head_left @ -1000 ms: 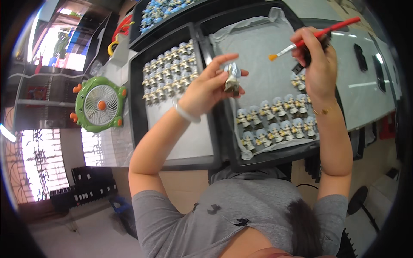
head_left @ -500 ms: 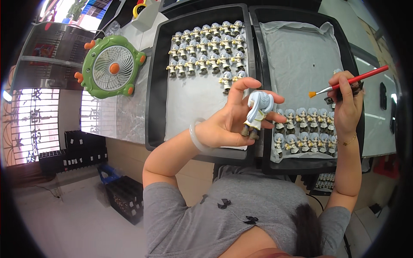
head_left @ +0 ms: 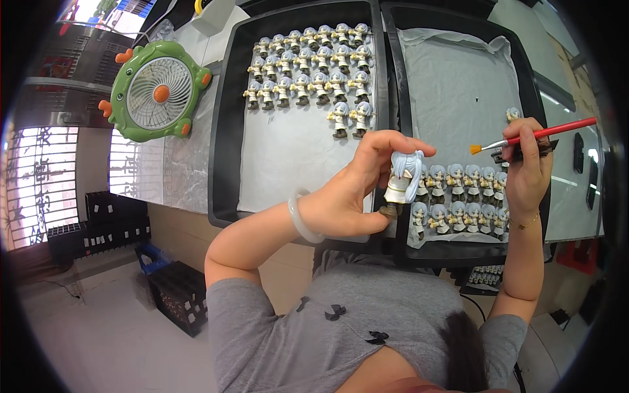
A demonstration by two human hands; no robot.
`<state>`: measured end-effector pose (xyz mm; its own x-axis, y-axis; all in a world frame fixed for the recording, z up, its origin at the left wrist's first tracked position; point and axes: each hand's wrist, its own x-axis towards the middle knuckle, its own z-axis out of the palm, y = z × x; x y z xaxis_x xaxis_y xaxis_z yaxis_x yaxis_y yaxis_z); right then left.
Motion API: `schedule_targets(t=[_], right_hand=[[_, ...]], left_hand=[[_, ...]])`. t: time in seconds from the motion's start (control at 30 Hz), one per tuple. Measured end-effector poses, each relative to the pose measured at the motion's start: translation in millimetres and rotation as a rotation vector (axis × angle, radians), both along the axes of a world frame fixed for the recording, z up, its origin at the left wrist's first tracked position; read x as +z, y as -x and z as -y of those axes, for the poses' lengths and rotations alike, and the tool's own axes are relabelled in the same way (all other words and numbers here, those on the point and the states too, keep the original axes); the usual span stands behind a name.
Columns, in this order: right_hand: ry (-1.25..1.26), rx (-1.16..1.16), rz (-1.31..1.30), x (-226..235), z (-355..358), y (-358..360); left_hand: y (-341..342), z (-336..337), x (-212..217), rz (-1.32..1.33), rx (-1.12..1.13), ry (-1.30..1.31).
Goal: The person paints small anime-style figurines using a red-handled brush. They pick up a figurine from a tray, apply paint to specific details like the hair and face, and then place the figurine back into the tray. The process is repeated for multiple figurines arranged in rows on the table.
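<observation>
My left hand (head_left: 347,196) is closed around a small figurine (head_left: 398,186), thumb at its brown boots and fingers near its head. The figurine has long pale-blue hair and a white outfit, and stands nearly upright above the gap between two black trays. In my right hand (head_left: 528,171) is a paintbrush (head_left: 562,130) with a red handle and orange bristles pointing left toward the figurine. A dark object (head_left: 545,149) is also tucked in that hand; its kind is unclear. Similar figurines (head_left: 464,218) lie in two rows just below the brush.
Several rows of figurines (head_left: 301,88) fill the upper part of the left tray (head_left: 226,124). Paper lines the right tray (head_left: 532,82), where one more figurine (head_left: 513,115) lies beyond my right hand. A green fan (head_left: 160,93) stands at left; black crates (head_left: 178,295) sit on the floor.
My left hand has turned the figurine about its length, so a different side shows and it stands straighter. The brush stays in my right hand at nearly the same place. The whole view has shifted slightly.
</observation>
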<state>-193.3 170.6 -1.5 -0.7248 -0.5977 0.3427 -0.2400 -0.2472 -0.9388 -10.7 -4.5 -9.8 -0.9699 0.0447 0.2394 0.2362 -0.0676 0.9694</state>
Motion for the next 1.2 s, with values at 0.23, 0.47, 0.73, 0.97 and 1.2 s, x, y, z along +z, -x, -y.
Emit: schedule_targets(t=[0.23,0.47,0.73,0.97,1.2], right_hand=[[0.087,0.111,-0.07,3.9,-2.9,-12.4],[0.083,0.194,-0.234,6.5,-1.1,-18.1],[-0.105,0.361,-0.482,10.1,11.7,-31.3],[-0.126,0.44,-0.572,17.7,18.3,-46.2],[-0.132,0.47,-0.601,19.1,18.8,-47.1]], left_hand=[[0.0,-1.5,-6.4,-0.147,0.138,0.3],[-1.0,-2.7,2.1,-0.135,0.239,0.577],[-4.2,-3.3,5.4,-0.147,0.383,0.834],[-5.3,-3.4,4.3,-0.065,0.453,1.032],[-3.6,-3.2,-4.4,0.028,0.423,0.943]])
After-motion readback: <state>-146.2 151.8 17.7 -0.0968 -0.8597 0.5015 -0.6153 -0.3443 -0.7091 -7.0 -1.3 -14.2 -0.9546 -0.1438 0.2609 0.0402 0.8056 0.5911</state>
